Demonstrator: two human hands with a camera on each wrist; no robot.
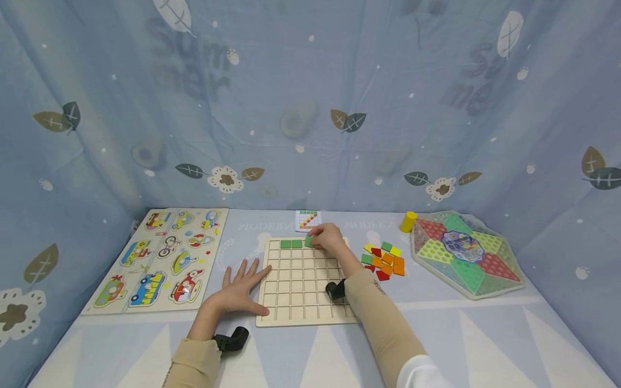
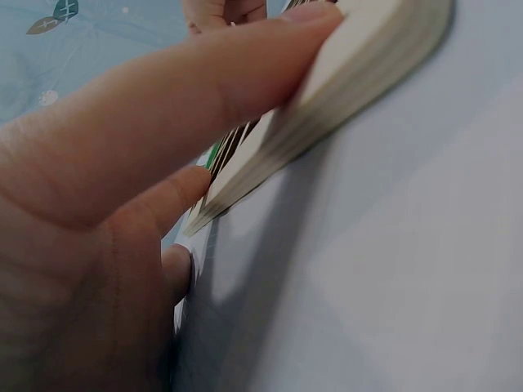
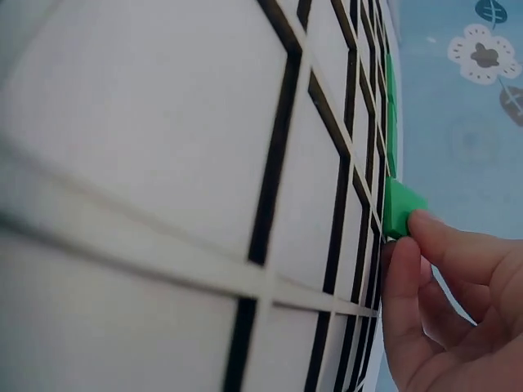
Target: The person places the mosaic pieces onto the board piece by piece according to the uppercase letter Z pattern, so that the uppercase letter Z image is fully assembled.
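A wooden grid board (image 1: pixel 297 298) lies in the middle of the table, with two green square tiles (image 1: pixel 291 244) side by side in its far row. My right hand (image 1: pixel 328 237) pinches another green tile (image 3: pixel 402 206) between thumb and finger, tilted at the far row just right of those two. My left hand (image 1: pixel 241 291) spreads its fingers at the board's left side, thumb and index fingertip resting on the edge. In the left wrist view the thumb (image 2: pixel 204 82) lies over the board's rim (image 2: pixel 270 135).
A pattern card (image 1: pixel 308 220) lies beyond the board. Loose coloured tiles (image 1: pixel 386 258) are heaped to its right, near a yellow cylinder (image 1: pixel 408 221) and a hexagonal bag of coloured pieces (image 1: pixel 466 253). A picture puzzle board (image 1: pixel 162 258) lies at the left, and a curtain (image 1: pixel 310 108) hangs behind.
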